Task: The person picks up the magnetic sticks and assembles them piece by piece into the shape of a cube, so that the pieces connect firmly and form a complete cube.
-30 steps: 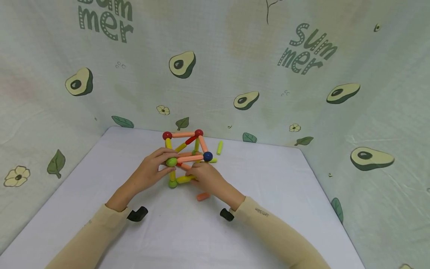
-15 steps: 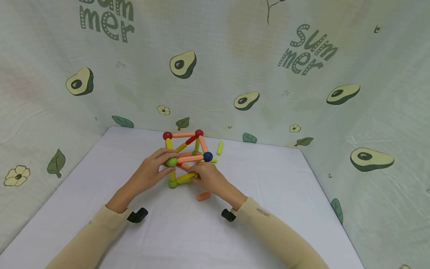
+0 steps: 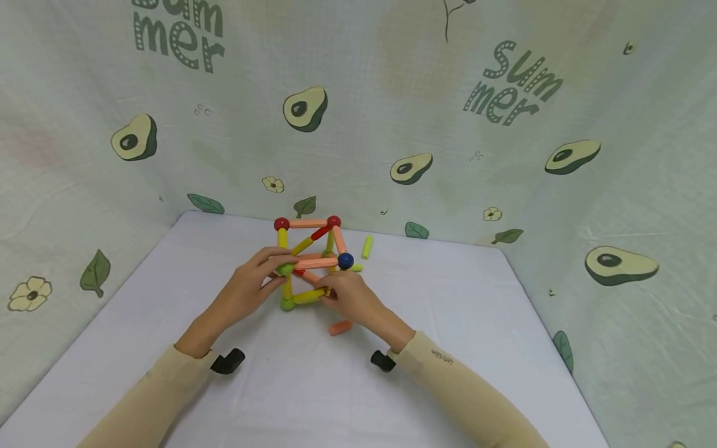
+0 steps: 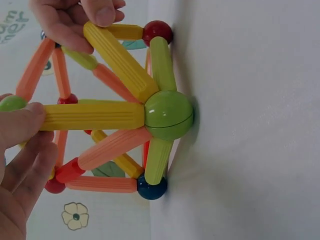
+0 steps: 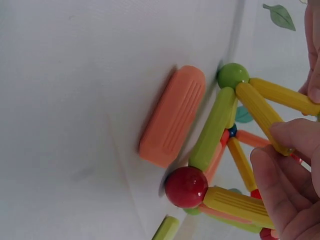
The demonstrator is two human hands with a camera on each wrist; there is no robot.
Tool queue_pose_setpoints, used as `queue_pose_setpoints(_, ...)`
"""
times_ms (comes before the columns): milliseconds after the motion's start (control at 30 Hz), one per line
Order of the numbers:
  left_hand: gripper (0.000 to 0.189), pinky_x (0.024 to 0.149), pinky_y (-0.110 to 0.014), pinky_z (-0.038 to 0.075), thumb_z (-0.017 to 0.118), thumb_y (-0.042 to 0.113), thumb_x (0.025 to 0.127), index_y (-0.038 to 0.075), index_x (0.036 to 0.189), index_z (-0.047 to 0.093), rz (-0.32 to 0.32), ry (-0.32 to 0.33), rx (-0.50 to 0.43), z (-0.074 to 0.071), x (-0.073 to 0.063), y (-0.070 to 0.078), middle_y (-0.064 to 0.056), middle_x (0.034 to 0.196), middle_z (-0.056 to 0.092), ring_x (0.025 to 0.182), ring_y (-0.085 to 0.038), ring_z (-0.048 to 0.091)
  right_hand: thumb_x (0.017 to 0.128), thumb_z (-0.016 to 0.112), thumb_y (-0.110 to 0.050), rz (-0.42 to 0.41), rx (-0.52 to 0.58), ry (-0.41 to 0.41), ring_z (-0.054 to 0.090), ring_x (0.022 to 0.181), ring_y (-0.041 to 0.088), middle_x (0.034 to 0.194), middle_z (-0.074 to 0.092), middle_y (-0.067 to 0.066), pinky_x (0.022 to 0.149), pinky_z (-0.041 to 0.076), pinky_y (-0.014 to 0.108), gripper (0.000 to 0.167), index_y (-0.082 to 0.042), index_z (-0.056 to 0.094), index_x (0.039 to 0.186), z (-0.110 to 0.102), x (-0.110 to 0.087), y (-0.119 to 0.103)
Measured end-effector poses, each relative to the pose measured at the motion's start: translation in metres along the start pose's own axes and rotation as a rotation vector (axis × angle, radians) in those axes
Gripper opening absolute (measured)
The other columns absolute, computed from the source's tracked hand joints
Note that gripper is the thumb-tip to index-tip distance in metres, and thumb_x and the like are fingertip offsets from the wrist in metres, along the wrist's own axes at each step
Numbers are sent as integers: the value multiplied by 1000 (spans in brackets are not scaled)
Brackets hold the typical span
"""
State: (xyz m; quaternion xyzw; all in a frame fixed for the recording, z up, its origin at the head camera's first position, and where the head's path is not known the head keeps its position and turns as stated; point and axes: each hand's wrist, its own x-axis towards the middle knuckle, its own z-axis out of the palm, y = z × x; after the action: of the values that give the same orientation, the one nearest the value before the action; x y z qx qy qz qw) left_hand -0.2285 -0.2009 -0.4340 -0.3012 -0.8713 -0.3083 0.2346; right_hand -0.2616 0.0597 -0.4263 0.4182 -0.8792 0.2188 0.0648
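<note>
A cube-like frame of magnetic rods and balls stands on the white tabletop. In the head view, my left hand (image 3: 254,277) holds its near left upper corner, at a green ball (image 3: 285,269) and the yellow upright rod below it. My right hand (image 3: 353,295) is at the lower near side, under the blue ball (image 3: 345,261). The right wrist view shows the right thumb and fingers pinching the free end of a yellow rod (image 5: 260,112). Its other end meets a green ball (image 5: 233,76) at the base. Part of the frame's right side is hidden behind the right hand.
A loose orange rod (image 3: 340,327) lies just in front of the frame. Light green rods (image 3: 366,247) lie behind and to its right. A patterned cloth (image 3: 358,124) hangs behind the table. Both wrists carry small black devices (image 3: 228,361).
My right hand has shifted slightly right, and more of the yellow rod shows beside its fingers. The frame has moved very slightly. My left hand keeps its hold on the corner.
</note>
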Motion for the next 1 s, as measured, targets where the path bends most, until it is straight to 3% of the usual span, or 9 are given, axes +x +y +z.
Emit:
queue_pose_setpoints(133,62,84,-38,64,87,-3,84,14,141,66,-16,20,61,1,-1,1,-8,144,58,112,-25,69,91,83,-4,26,21,16,64,77,13,89,76,-3,70,52,16,20,-11,82,110,1,-1,1)
queue_pose_setpoints(300,58,78,-38,62,93,6,82,13,134,69,-30,113,149,-1,-10,8,-8,133,61,102,-23,66,92,82,-4,27,95,33,68,78,17,93,77,0,70,53,17,22,-7,81,114,1,-5,3)
queue_pose_setpoints(467,46,75,-30,61,92,2,80,10,121,73,-69,159,102,5,-26,19,-3,117,62,94,-16,64,94,80,-6,60,156,26,68,78,13,101,79,3,70,55,17,23,-5,80,118,1,-8,6)
queue_pose_setpoints(600,44,74,-26,61,92,1,80,11,118,75,-63,110,30,19,-33,25,-2,113,68,87,-12,67,95,80,-7,78,178,33,67,76,15,100,79,3,68,54,18,24,-5,80,118,1,-9,8)
queue_pose_setpoints(733,45,71,-25,60,92,5,82,13,123,76,-92,39,-1,34,-31,27,-3,110,74,81,-8,68,94,81,-7,81,173,54,64,72,13,92,77,-1,64,53,19,22,-7,81,116,2,-11,8)
queue_pose_setpoints(1000,44,61,-22,49,91,12,85,14,127,78,-202,-11,107,50,-20,31,-4,105,79,68,-6,55,92,84,-7,139,217,75,66,73,14,96,78,0,64,54,18,25,-9,81,117,5,-14,2)
